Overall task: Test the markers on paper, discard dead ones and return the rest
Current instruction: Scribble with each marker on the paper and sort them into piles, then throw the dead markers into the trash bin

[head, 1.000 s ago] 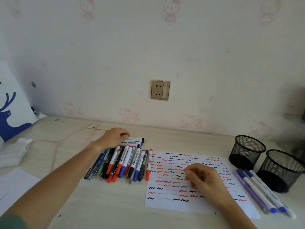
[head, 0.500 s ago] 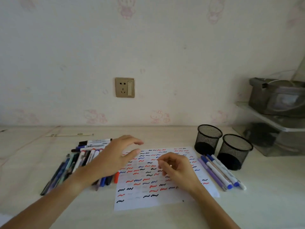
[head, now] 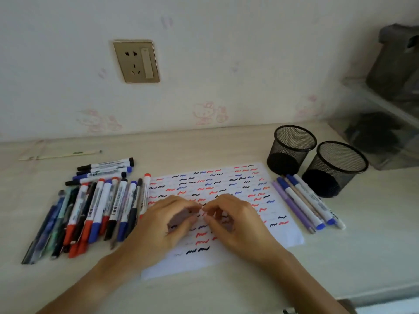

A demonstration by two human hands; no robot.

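Observation:
A white paper [head: 226, 177] covered in red, blue and black squiggles lies in the middle of the desk. Left of it is a row of several markers and pens [head: 97, 207], with a few more markers [head: 106, 165] lying crosswise behind them. Several pens [head: 301, 200] lie to the right of the paper, in front of two black mesh cups [head: 292, 150] [head: 337, 168]. My left hand [head: 165, 220] and my right hand [head: 235, 220] are over the paper's middle, fingers loosely curled, fingertips nearly meeting. I see nothing held in either.
A thin stick-like pen [head: 61, 155] lies near the wall at the back left. A wall socket [head: 136, 61] is above the desk. A clear plastic box [head: 385, 132] with a dark bag on it stands at the right. The desk's edge shows at lower right.
My left hand has left the marker row and come right over the paper, beside my right hand. The view has swung right and closer to the desk.

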